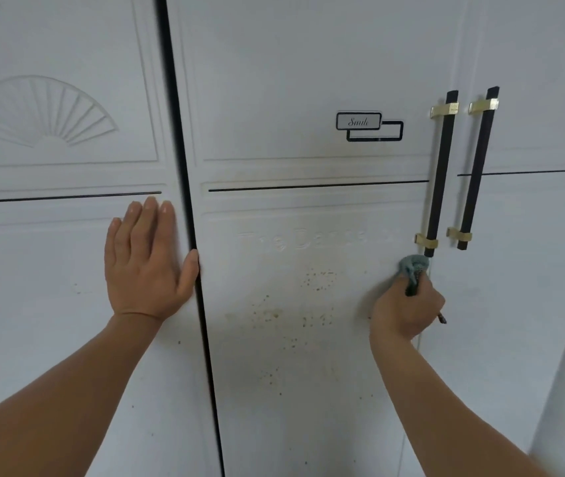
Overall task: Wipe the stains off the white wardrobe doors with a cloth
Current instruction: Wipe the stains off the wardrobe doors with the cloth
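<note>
White wardrobe doors fill the view. The middle door [308, 390] carries brown speckled stains [295, 315] across its lower panel. My right hand [406, 309] grips a bunched teal cloth [413, 265] and presses it on the middle door's right edge, just below the left black handle [441, 173]. The stains lie left of the cloth. My left hand [147, 259] rests flat with straight fingers on the left door [50, 270], its thumb at the dark gap between the doors.
A second black and gold handle [479, 166] hangs on the right door [532, 235]. A "Smile" sticker [369, 125] sits on the middle door's upper panel. The left door bears an embossed fan [42, 111] and a few small specks low down.
</note>
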### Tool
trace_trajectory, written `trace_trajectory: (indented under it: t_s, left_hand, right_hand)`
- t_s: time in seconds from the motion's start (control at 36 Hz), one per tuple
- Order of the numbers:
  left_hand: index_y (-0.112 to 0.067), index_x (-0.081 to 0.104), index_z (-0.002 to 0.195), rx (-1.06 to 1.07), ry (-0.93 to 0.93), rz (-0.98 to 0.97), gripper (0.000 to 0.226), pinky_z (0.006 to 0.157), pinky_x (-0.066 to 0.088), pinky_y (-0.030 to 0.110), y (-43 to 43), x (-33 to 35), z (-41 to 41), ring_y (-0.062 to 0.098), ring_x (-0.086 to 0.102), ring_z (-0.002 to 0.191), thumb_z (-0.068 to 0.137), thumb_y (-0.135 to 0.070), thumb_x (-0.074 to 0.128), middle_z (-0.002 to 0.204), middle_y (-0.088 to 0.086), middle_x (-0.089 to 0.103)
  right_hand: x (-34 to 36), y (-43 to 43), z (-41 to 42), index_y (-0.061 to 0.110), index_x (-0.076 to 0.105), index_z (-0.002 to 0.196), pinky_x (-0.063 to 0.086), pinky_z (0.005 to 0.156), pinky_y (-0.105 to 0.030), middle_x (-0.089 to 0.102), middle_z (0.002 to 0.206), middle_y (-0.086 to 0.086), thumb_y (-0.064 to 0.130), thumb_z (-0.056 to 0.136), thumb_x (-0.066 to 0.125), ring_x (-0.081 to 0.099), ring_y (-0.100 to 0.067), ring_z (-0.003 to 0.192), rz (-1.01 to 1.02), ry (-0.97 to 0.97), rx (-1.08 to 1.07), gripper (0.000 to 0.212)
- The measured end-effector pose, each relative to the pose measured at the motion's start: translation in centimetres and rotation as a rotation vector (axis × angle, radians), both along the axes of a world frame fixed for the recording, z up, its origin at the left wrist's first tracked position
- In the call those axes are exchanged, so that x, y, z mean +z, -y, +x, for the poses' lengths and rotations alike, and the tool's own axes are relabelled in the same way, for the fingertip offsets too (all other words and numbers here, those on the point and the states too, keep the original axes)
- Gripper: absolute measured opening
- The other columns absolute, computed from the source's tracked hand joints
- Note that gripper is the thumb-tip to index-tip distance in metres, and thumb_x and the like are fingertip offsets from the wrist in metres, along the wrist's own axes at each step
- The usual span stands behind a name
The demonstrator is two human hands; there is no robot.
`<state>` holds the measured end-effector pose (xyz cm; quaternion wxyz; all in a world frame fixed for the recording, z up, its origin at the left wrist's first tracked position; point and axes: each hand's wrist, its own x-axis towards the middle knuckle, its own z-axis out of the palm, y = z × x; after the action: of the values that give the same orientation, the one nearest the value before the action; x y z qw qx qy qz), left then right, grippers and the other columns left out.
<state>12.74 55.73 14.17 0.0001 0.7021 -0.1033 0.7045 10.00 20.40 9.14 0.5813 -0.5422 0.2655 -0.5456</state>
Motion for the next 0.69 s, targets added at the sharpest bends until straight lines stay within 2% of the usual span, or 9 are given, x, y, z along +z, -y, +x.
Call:
trace_trajectory:
  t_s: [0.08,0.17,0.25,0.31,0.33,0.47,0.53,0.58,0.69]
  left_hand:
    - [-0.006,0.04,0.157,0.024,-0.004,-0.001,0.069,0.124,0.026,0.055,0.2,-0.1,0.0,0.038,0.034,0.149,0.098,-0.042,0.049,0.156,0.022,0.043]
    - [-0.005,0.039,0.157,0.055,-0.007,0.008,0.07,0.122,0.028,0.057,0.2,0.0,-0.1,0.039,0.032,0.149,0.097,-0.04,0.049,0.155,0.024,0.044]
    - [-0.004,0.037,0.157,0.078,-0.021,0.009,0.07,0.123,0.027,0.057,0.3,0.1,-0.2,0.041,0.033,0.149,0.097,-0.039,0.048,0.155,0.024,0.043]
    - [-0.004,0.036,0.158,0.089,-0.028,0.003,0.071,0.123,0.026,0.057,0.4,0.1,-0.2,0.041,0.033,0.149,0.097,-0.039,0.047,0.156,0.024,0.043]
    - [-0.004,0.036,0.158,0.094,-0.034,0.004,0.071,0.123,0.026,0.057,0.5,0.1,-0.3,0.041,0.032,0.149,0.097,-0.039,0.046,0.155,0.024,0.043]
    - [-0.004,0.035,0.158,0.101,-0.047,-0.001,0.071,0.123,0.026,0.058,0.6,-0.1,-0.4,0.041,0.032,0.149,0.097,-0.039,0.044,0.155,0.024,0.042]
    - [-0.004,0.035,0.158,0.104,-0.047,-0.005,0.071,0.124,0.025,0.057,0.6,0.0,-0.4,0.041,0.033,0.149,0.097,-0.039,0.045,0.156,0.024,0.042]
    - [-0.004,0.036,0.157,0.109,-0.048,-0.004,0.071,0.124,0.025,0.057,0.6,0.0,-0.4,0.041,0.033,0.149,0.097,-0.039,0.044,0.155,0.024,0.043]
    - [-0.003,0.035,0.158,0.118,-0.052,-0.003,0.071,0.123,0.025,0.057,0.6,-0.1,-0.3,0.04,0.033,0.149,0.096,-0.038,0.044,0.156,0.024,0.042]
  right_hand:
    - [-1.8,-1.0,-0.1,0.007,0.061,0.137,0.047,0.085,-0.032,0.047,0.113,-0.005,0.013,0.099,0.061,0.052,-0.025,0.101,-0.273,-0.025,0.048,0.038]
    - [-3.0,-0.1,-0.4,0.006,0.063,0.133,0.049,0.082,-0.034,0.051,0.11,-0.007,0.009,0.096,0.062,0.051,-0.024,0.097,-0.462,-0.006,0.077,0.037]
    - [-1.4,1.2,-0.7,0.007,0.068,0.124,0.052,0.087,-0.035,0.049,0.109,0.0,0.014,0.1,0.058,0.053,-0.017,0.094,-0.305,0.011,0.058,0.027]
    - [-0.2,1.4,-0.4,0.011,0.068,0.127,0.049,0.089,-0.03,0.048,0.109,0.001,0.016,0.101,0.056,0.056,-0.018,0.096,-0.149,0.014,0.032,0.029]
    - [0.0,1.1,-0.4,0.012,0.067,0.129,0.048,0.088,-0.029,0.047,0.109,0.001,0.016,0.101,0.055,0.056,-0.019,0.096,-0.15,0.016,0.024,0.031]
    - [-3.0,-0.6,-0.4,0.002,0.065,0.129,0.046,0.079,-0.032,0.051,0.104,-0.011,0.005,0.095,0.058,0.052,-0.028,0.092,-0.667,0.056,0.038,0.036]
    - [-3.2,0.2,-0.3,0.0,0.067,0.126,0.048,0.081,-0.033,0.055,0.105,-0.015,0.007,0.094,0.056,0.055,-0.029,0.093,-0.747,0.075,0.058,0.035]
    - [-2.3,1.2,-0.5,0.001,0.068,0.124,0.049,0.082,-0.033,0.058,0.108,-0.017,0.008,0.095,0.055,0.057,-0.027,0.095,-0.676,0.071,0.078,0.033]
    - [-0.9,1.7,-0.4,0.006,0.068,0.123,0.052,0.082,-0.038,0.058,0.11,-0.016,0.016,0.098,0.051,0.05,-0.012,0.092,-0.418,0.016,0.042,0.031]
